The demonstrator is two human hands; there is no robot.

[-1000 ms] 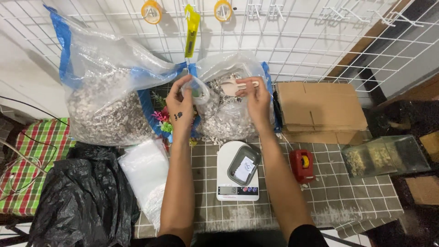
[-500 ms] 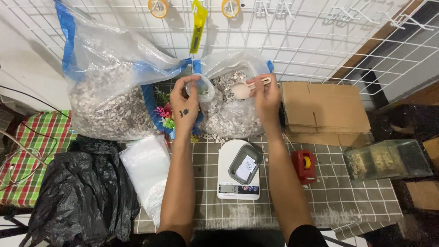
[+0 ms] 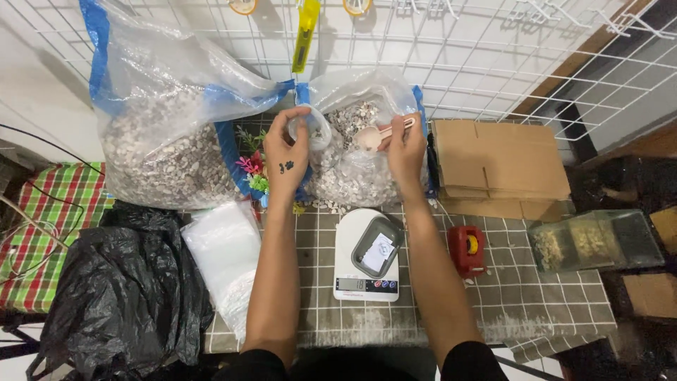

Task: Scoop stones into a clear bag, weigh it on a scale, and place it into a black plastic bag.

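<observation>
At the far left a green-and-red checked cloth [image 3: 42, 233] lies under a crumpled black plastic bag [image 3: 120, 296]. Behind them a big clear sack with blue edges [image 3: 169, 134], full of pale gravel, leans against the white wire grid [image 3: 493, 49]. Just right of the black bag a stack of clear empty bags [image 3: 224, 261] lies on the grey tiled table [image 3: 522, 303].

My left hand [image 3: 288, 156] is up over the second, smaller sack of gravel [image 3: 352, 169], its fingers pinched on the rim of a small clear bag [image 3: 314, 127] to keep its mouth open. That film looks thin, soft and slippery, so I judge the rim the only sound place to grip, and once gravel goes in it will likely sag and want support from below. Some colourful plastic plants [image 3: 252, 166] sit just beside my wrist.

Below and between my forearms a white kitchen scale [image 3: 363, 257] stands with a small dark tray [image 3: 377, 245] on it.

My right hand [image 3: 405, 152] is closed around the handle of a pale scoop [image 3: 374, 136], whose bowl hangs over the open sack, close to the small bag. The scoop seems stiff and light; the gravel is loose and may spill if I tilt it.

Further right are a folded cardboard box [image 3: 497, 159], a small red tape measure [image 3: 467, 248] and a clear box with compartments [image 3: 596, 240].
</observation>
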